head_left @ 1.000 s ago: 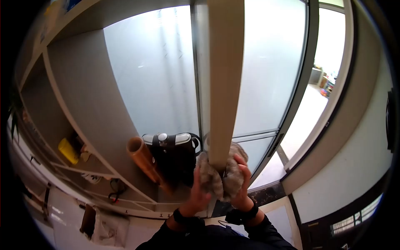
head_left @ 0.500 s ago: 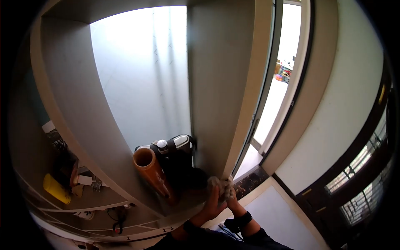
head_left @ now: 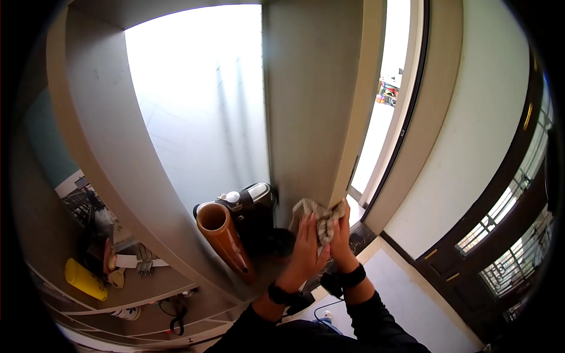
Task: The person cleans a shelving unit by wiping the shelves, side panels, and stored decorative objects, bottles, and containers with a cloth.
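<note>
A crumpled grey-beige cloth (head_left: 321,219) is bunched against the lower front edge of the cabinet's right side panel (head_left: 312,117). My left hand (head_left: 306,253) presses on it from the inner side, fingers pointing up along the folds. On the outer side, my right hand (head_left: 343,241) grips the same cloth, and part of its fingers is hidden by the bunched fabric. To the left of my hands, a brown cylindrical tube (head_left: 226,241) leans in the niche. Behind it stands a black camera-like object (head_left: 253,215) with silver-white parts on top.
Left shelves hold a yellow container (head_left: 85,279), a fork (head_left: 145,262) and other small items. On the right are a sliding door gap (head_left: 382,123), a pale wall (head_left: 465,129) and a dark door with grilles (head_left: 465,276). Pale floor (head_left: 406,306) lies below.
Both hands and the cloth have moved up along the panel's front edge, and the cloth looks more spread out. The camera view has shifted slightly.
</note>
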`<move>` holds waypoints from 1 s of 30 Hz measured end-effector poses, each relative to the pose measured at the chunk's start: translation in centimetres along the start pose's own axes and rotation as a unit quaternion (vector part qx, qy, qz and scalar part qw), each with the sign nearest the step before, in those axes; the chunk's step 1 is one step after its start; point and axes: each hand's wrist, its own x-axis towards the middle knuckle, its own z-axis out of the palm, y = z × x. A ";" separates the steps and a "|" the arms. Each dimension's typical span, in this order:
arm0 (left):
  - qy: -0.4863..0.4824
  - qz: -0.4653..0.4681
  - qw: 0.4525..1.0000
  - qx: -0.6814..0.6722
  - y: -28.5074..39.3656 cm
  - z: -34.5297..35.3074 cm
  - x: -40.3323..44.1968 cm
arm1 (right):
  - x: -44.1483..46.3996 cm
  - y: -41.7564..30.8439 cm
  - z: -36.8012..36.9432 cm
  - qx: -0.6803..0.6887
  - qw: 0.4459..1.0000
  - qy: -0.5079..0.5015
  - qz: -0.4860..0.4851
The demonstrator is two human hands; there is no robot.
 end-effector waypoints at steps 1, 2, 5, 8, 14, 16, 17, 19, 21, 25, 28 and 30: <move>0.003 -0.001 1.000 0.002 -0.4 0.2 -1.0 | -0.8 1.3 0.0 -0.024 1.000 0.011 -0.004; -0.006 -0.024 1.000 -0.011 -0.6 0.3 -1.9 | -1.9 2.5 0.1 0.004 1.000 0.017 0.019; -0.015 -0.045 0.999 -0.023 -0.6 0.0 -2.0 | -4.1 4.1 0.7 0.048 0.997 0.025 0.048; 0.000 -0.028 0.999 -0.025 -0.5 -0.1 -0.6 | -3.4 3.8 0.2 0.013 0.999 0.012 0.029; 0.023 0.040 0.999 -0.001 1.8 -3.2 4.0 | 2.9 -2.0 -0.2 -0.078 0.996 -0.026 -0.032; 0.066 0.050 0.996 0.016 1.8 -3.4 4.0 | 2.9 -1.2 -0.4 -0.070 0.996 -0.023 -0.044; 0.064 0.053 0.996 0.017 1.8 -3.5 3.7 | 2.8 -0.3 -0.5 -0.065 0.996 -0.022 -0.054; 0.044 0.026 0.998 0.043 1.8 -3.5 2.3 | 1.0 2.2 -0.6 0.055 0.998 -0.023 0.025; 0.057 0.028 0.997 0.054 1.3 -2.7 0.7 | -1.0 2.9 -0.6 -0.062 0.996 -0.047 -0.048; 0.060 0.007 0.997 0.050 1.7 -2.2 0.2 | -3.0 4.1 -1.0 0.067 0.993 -0.039 0.092; 0.061 0.033 0.995 0.074 2.0 -3.2 2.2 | -0.9 2.9 -1.2 -0.001 0.997 -0.080 -0.005; 0.065 0.036 0.994 0.075 2.0 -3.8 3.8 | 1.2 0.7 -1.0 -0.012 0.998 -0.066 -0.017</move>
